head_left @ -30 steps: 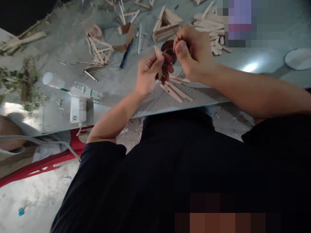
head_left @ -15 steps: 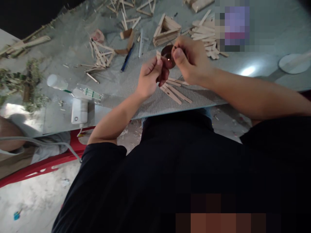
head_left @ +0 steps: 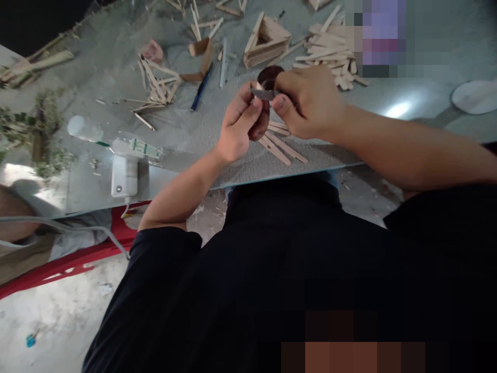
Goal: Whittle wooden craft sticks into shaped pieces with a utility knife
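My left hand (head_left: pixel 240 122) is closed in a pinch on a wooden craft stick (head_left: pixel 259 87), only a short pale bit of which shows above the fingers. My right hand (head_left: pixel 306 101) is closed round a knife; its short grey blade (head_left: pixel 264 94) points left and lies across the stick at the left fingertips. The knife's handle is hidden in the fist. Just behind the fingers is a shiny dark brown round thing (head_left: pixel 271 75), partly covered. Below the hands, several loose craft sticks (head_left: pixel 277 147) lie fanned out on the table (head_left: pixel 194 150).
A stacked stick triangle (head_left: pixel 266 44) stands beyond my hands, with a stick pile (head_left: pixel 330 52) to its right. Leftward lie a joined stick frame (head_left: pixel 159 83), a blue pen (head_left: pixel 202 88), a clear bottle (head_left: pixel 85 129), a white device (head_left: pixel 124 176) and dried plants (head_left: pixel 42 124).
The knife blade has come into sight and now lies against the stick in my left hand. My right hand has turned and shifted slightly. The view has moved a little.
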